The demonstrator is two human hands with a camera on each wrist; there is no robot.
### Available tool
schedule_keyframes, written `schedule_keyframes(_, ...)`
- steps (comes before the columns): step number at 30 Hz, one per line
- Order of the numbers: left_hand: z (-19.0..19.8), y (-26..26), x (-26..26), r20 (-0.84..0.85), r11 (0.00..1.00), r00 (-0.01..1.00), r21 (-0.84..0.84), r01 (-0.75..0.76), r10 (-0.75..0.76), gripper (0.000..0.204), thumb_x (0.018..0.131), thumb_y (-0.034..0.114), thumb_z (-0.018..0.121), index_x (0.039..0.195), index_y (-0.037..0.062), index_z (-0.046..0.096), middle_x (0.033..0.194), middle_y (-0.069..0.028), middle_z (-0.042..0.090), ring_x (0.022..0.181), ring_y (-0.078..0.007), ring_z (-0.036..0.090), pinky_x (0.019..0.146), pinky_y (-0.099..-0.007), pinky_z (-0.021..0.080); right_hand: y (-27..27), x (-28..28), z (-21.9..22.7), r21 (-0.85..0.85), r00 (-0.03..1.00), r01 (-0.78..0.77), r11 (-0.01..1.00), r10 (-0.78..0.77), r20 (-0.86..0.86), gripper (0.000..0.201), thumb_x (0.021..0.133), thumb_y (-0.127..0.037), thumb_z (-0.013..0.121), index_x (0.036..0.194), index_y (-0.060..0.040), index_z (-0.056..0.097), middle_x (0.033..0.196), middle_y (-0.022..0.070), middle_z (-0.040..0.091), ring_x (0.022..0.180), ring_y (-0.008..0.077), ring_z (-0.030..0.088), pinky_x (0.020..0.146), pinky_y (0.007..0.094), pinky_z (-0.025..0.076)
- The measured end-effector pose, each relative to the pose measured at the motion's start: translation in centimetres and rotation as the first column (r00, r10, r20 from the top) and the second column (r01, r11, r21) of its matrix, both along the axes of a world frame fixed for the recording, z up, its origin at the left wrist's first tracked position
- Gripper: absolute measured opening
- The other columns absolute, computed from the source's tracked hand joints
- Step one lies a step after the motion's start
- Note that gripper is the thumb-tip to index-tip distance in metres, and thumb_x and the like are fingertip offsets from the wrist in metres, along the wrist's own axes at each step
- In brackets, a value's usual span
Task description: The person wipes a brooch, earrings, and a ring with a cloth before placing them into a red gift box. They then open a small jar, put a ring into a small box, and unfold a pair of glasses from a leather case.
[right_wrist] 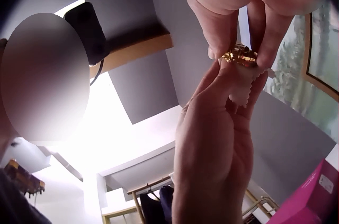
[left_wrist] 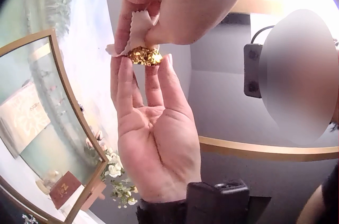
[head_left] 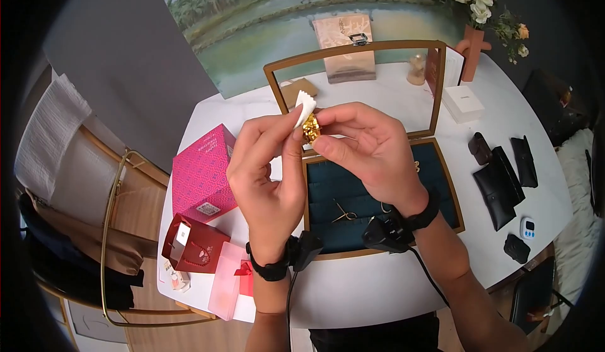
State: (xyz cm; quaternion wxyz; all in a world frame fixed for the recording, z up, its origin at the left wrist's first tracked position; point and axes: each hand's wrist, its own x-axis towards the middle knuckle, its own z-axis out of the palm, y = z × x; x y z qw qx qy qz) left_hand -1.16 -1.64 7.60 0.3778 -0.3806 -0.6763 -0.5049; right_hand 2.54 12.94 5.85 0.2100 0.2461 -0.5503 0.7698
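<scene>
Both hands meet in the air above an opened jewelry box with a dark green lining. Between them is a shiny gold ornament, also visible in the left wrist view and the right wrist view. My left hand pinches a white scalloped-edge cloth against the ornament with thumb and fingers. The right hand holds the ornament's other side between thumb and fingertips. Fingers hide part of the ornament, and its exact form cannot be told. Inside the box lies a thin gold piece.
The box's glass lid stands raised behind the hands. At left are a pink box, a red bag and a pale pink box. Black cases and a white box lie at right, with a flower vase behind.
</scene>
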Motion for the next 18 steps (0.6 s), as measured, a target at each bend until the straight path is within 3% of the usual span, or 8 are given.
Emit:
schedule_keyframes(6,-0.2,-0.1,0.7,0.072,1.0,0.997,-0.004,0.029,-0.029,0.032,0.082,-0.011,0.067,0.11,0.0018,0.073,0.077,-0.0064,0.059,0.066,-0.013,0.055,0.061,-0.0239,0.045,0.1,-0.3,-0.4,-0.139,0.998,-0.061,0.988,0.064,0.02,0.027,0.094,-0.004,0.065,0.117,0.0057,0.057,0.111,0.0123,0.066,0.103,0.0151,0.064,0.09,0.0284,0.054)
schedule_keyframes(9,0.0,0.2,1.1,0.115,0.997,0.991,-0.025,0.069,-0.066,0.033,0.08,-0.012,0.067,0.11,0.0013,0.073,0.076,-0.0073,0.059,0.065,-0.0134,0.056,0.06,-0.0242,0.044,0.3,-0.4,-0.2,-0.154,0.999,0.023,0.988,-0.016,0.043,0.027,0.096,-0.008,0.063,0.119,0.0044,0.056,0.111,0.0116,0.066,0.102,0.0144,0.064,0.088,0.0279,0.054)
schedule_keyframes(13,-0.1,0.5,1.9,0.151,0.986,0.983,-0.11,0.123,-0.105,0.03,0.079,-0.013,0.067,0.106,0.0001,0.073,0.075,-0.0095,0.058,0.064,-0.0176,0.057,0.06,-0.0256,0.045,0.8,-1.0,-0.4,-0.234,0.999,0.013,0.972,-0.005,0.036,0.027,0.098,-0.012,0.06,0.12,0.0035,0.055,0.111,0.0105,0.066,0.102,0.0138,0.064,0.087,0.0273,0.054)
schedule_keyframes(15,0.1,0.6,2.1,0.16,0.98,0.979,-0.129,0.15,-0.129,0.029,0.079,-0.012,0.067,0.105,0.0,0.073,0.075,-0.0097,0.058,0.065,-0.0179,0.058,0.06,-0.0257,0.045,1.3,-1.0,-0.3,-0.195,0.995,-0.002,0.981,0.021,0.093,0.028,0.102,-0.017,0.052,0.125,0.0,0.049,0.125,0.0192,0.062,0.113,0.0209,0.062,0.095,0.0355,0.052)
schedule_keyframes(18,-0.2,0.8,1.5,0.168,0.972,0.973,-0.144,0.183,-0.158,0.026,0.078,-0.01,0.069,0.102,0.0001,0.074,0.077,-0.0101,0.062,0.066,-0.0176,0.06,0.06,-0.026,0.046,1.8,-0.7,-0.2,-0.185,0.994,-0.058,0.981,0.074,0.079,0.028,0.102,-0.016,0.053,0.124,0.0002,0.049,0.125,0.0195,0.062,0.114,0.0219,0.062,0.094,0.0357,0.052)
